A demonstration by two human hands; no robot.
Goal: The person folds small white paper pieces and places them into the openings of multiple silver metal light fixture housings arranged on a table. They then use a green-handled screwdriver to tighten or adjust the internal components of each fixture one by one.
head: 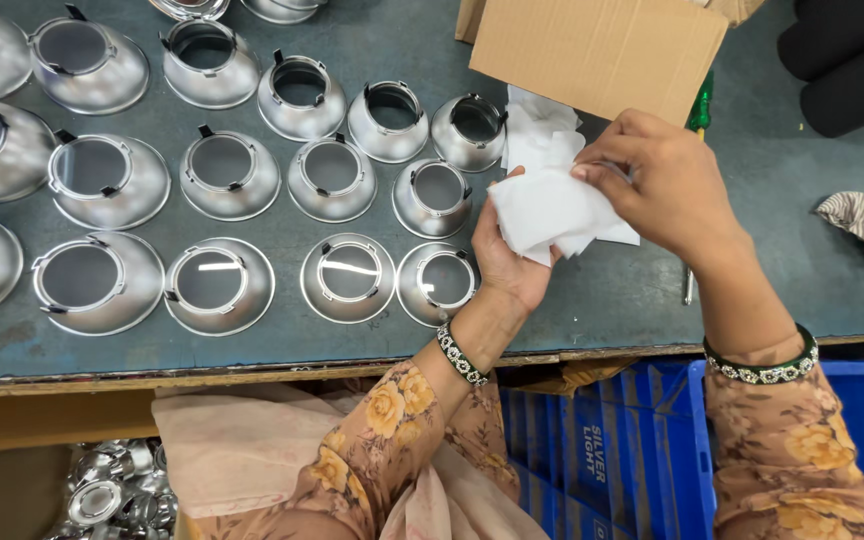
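Right now both hands hold one white tissue sheet [552, 205] above the bench [612, 300]: left hand [505, 262] cups beneath, right hand [657, 180] pinches its top edge. Step looks like separating a sheet; nearest metal reflector [436, 283] sits just left of the grip, so next move likely needs one hand freed.

About eighteen silver cone reflectors [222, 172] (several cut off by the edge), one cardboard box [597, 45], two blue crates [652, 450].

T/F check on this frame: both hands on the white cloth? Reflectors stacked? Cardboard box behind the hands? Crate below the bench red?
1. Both hands hold the white cloth. True: left hand under it, right hand on top.
2. The reflectors are stacked. False: they sit singly in rows on the bench.
3. A cardboard box lies beyond the hands. True.
4. The crate below is red. False: it is blue.
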